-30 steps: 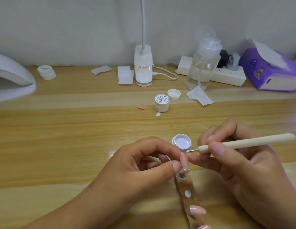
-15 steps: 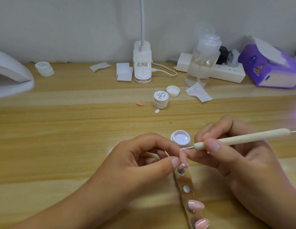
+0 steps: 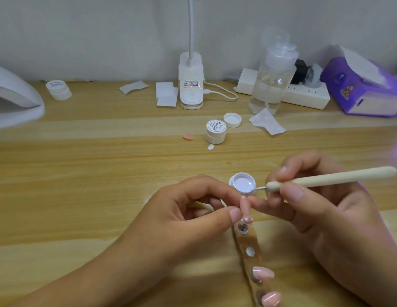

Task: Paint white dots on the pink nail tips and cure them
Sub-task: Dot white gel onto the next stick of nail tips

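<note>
A pink nail tip (image 3: pixel 245 206) stands nearly upright, pinched at my fingertips. Two more pink nail tips (image 3: pixel 263 272) sit on a clear strip (image 3: pixel 248 242) lying on the wooden table. An open pot of white gel (image 3: pixel 243 183) rests just behind, the dotting tool (image 3: pixel 326 179) tip at its rim.

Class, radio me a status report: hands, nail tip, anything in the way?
Left hand pinching pink nail tip. Right hand holding dotting tool, point at open white gel pot. Nothing in the way.
</note>
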`<control>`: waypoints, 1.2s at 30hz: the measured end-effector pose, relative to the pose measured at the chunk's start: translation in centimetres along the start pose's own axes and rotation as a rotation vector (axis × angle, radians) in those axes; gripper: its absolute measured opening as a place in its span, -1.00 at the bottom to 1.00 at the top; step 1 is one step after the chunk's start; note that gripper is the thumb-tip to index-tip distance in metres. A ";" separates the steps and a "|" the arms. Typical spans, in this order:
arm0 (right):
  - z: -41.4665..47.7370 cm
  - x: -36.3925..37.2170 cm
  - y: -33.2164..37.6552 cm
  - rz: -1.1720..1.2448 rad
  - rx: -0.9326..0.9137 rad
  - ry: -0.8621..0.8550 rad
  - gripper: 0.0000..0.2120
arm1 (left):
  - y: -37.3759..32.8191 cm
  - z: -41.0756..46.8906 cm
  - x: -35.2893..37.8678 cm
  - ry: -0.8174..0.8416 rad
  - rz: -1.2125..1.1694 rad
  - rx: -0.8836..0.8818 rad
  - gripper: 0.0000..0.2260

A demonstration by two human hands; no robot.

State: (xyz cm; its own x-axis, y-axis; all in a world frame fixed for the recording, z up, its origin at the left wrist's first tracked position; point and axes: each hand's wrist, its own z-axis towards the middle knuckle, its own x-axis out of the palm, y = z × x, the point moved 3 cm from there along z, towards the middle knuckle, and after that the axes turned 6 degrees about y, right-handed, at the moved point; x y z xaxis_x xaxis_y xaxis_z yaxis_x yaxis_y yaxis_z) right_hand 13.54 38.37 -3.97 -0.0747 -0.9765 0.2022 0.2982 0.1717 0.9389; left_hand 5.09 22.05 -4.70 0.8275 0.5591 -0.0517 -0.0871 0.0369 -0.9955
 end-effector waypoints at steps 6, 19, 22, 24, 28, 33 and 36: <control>-0.2 -0.3 -0.2 -0.046 0.028 -0.038 -0.75 | 0.0 0.1 0.1 -0.013 -0.016 -0.020 -0.90; -0.1 -0.1 -0.2 -0.044 0.028 -0.002 -0.72 | 0.0 0.1 0.1 -0.005 -0.025 -0.018 -0.92; -0.2 -0.1 -0.2 -0.048 0.013 0.009 -0.74 | 0.1 0.1 0.1 -0.005 -0.014 -0.014 -0.92; -0.1 -0.1 -0.2 -0.053 0.000 0.021 -0.76 | 0.1 0.1 0.0 -0.007 -0.007 -0.007 -0.92; -0.2 -0.2 -0.2 -0.096 -0.001 0.023 -0.76 | 0.0 0.1 0.0 -0.011 -0.005 -0.003 -0.91; -0.2 -0.2 -0.3 -0.139 0.006 0.018 -0.75 | 0.0 0.1 0.1 -0.005 -0.001 -0.016 -0.90; -0.3 -0.3 -0.3 -0.114 0.010 0.017 -0.76 | 0.0 0.1 0.1 -0.011 0.001 -0.016 -0.91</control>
State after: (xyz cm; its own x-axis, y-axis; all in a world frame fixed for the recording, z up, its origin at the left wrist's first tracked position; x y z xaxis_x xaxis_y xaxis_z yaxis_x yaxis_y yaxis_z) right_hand 13.78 38.60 -4.38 -0.0912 -0.9918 0.0895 0.2790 0.0608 0.9584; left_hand 5.12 22.16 -4.66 0.8214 0.5681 -0.0517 -0.0788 0.0233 -0.9966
